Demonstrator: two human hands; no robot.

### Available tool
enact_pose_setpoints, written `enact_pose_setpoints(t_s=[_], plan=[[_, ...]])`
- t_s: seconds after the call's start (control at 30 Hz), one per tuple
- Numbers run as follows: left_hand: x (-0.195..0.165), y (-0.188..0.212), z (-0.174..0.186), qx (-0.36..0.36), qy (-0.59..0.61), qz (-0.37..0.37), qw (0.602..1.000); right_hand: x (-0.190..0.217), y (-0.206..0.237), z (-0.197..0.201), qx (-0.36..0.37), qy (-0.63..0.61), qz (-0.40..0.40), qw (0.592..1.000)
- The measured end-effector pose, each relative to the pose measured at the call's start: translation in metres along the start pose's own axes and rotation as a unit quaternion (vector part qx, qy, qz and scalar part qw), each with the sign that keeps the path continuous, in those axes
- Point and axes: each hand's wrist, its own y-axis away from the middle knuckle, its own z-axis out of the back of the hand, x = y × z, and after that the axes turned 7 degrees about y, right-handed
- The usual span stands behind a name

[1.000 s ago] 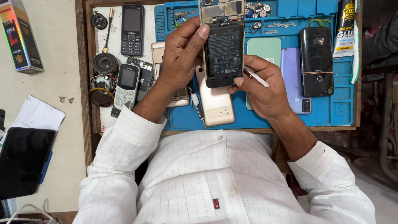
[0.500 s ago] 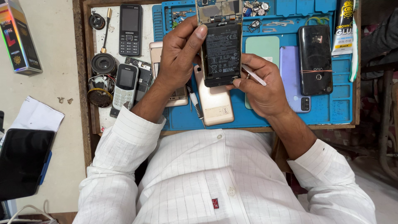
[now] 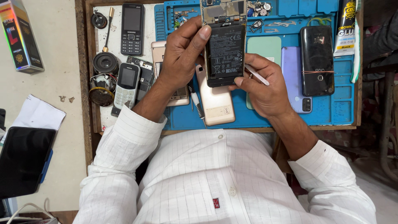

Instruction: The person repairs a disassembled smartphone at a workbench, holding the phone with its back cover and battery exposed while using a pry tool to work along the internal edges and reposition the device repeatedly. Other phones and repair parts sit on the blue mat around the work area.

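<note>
Hands are staying almost exactly where they were a second ago, with only a slight drift of the opened smartphone with its black rectangular battery exposed [image 3: 224, 45], which is being kept lifted above the blue silicone repair mat [image 3: 265, 114]; the view has shifted a little, but the grip looks unchanged, so the work on the phone appears to be holding steady rather than advancing.

Left hand [image 3: 182, 56] is curling partway closed around the left edge of the opened phone, its thumb pressing near the top corner of the battery and its fingers wrapping behind the frame. Right hand [image 3: 263, 85] is closing on the lower right corner of the same phone, thumb tip touching the bottom edge of the battery, while a thin white pointed tool [image 3: 257, 75] is lying pinched across its fingers, tip pointing away to the right.

Below the held phone a gold smartphone lying face down [image 3: 215, 101] is resting on the mat, with a slim screwdriver [image 3: 195, 101] just beside it. A pale green phone back [image 3: 265, 47], a lilac phone [image 3: 294, 79] and a glossy black smartphone [image 3: 317, 60] are lying to the right. On the wooden surface [image 3: 83, 83] to the left, a black keypad phone [image 3: 132, 29] and a silver keypad phone [image 3: 126, 83] are sitting near round speaker parts [image 3: 103, 64]
</note>
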Motion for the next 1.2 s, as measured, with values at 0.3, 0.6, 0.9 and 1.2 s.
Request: enact_pose_setpoints(t_s=[0.3,0.6,0.9,1.2], plan=[[0.0000,0.0016,0.0001,0.002,-0.001,-0.008,1.000,-0.0025,0.0008,0.0023,0.010,0.001,0.011,1.000],[-0.0007,0.0030,0.0012,-0.001,-0.042,-0.028,0.999,-0.0034,-0.0004,0.0017,-0.002,0.016,0.008,1.000],[-0.0026,0.0006,0.0009,-0.016,0.025,0.040,0.999,-0.0018,0.0000,0.0019,0.016,0.001,0.009,1.000],[-0.0055,-0.0004,0.0009,0.024,0.091,0.105,0.990,-0.0039,0.0009,0.0023,-0.041,-0.035,-0.009,0.999]])
